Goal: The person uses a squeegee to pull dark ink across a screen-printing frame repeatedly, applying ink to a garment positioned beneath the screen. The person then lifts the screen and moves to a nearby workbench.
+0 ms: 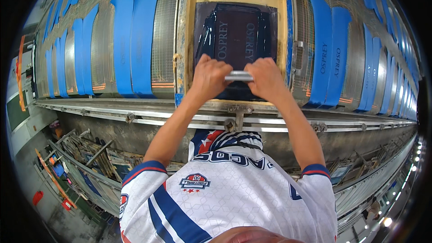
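The fingers of the left hand (209,77) and the right hand (266,77) curl closed around the two ends of a short silver metal bar (239,76), a squeegee handle held level between them. The bar sits at the near end of a dark mesh printing screen in a yellow wooden frame (282,31), over wet, glossy dark ink (209,33). The frame rests on a long grey surface (101,49), where blue fabric strips (143,36) lie side by side left and right. A metal rail (135,116) runs along the near edge.
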